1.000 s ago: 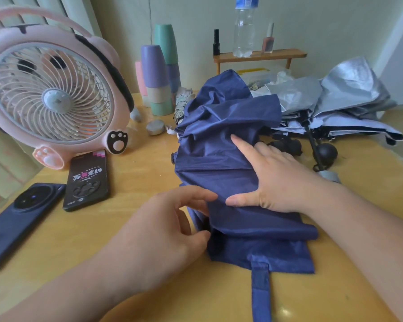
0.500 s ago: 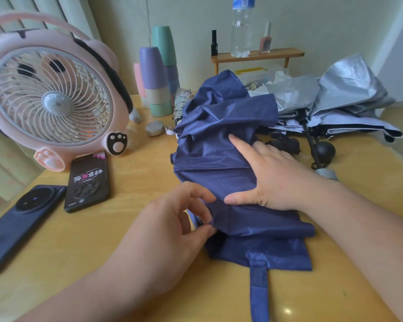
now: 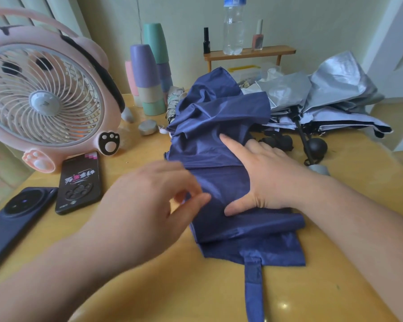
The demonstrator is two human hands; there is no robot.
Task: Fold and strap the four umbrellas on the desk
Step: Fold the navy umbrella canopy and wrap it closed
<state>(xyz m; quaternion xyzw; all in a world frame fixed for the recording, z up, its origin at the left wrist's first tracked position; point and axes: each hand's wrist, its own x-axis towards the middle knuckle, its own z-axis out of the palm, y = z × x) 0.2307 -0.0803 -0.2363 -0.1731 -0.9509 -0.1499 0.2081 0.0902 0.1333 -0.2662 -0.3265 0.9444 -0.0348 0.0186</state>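
A navy umbrella (image 3: 219, 145) lies mid-tabletop (image 3: 172, 287), its strap (image 3: 254, 287) trailing toward the near edge. The right hand (image 3: 272, 180) presses flat on its folds as before, grip apart. The blurred left hand (image 3: 147, 205) has risen along the fabric's left edge, which it pinched earlier. I cannot tell whether its grip holds cloth.

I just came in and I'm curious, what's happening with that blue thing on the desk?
A person is folding a dark blue umbrella on the desk. The right hand presses flat on the cloth. The left hand is at its left edge, too blurred to tell whether it pinches. The strap lies loose at the front, not yet wrapped. Behind it, silver umbrellas lie unfolded.
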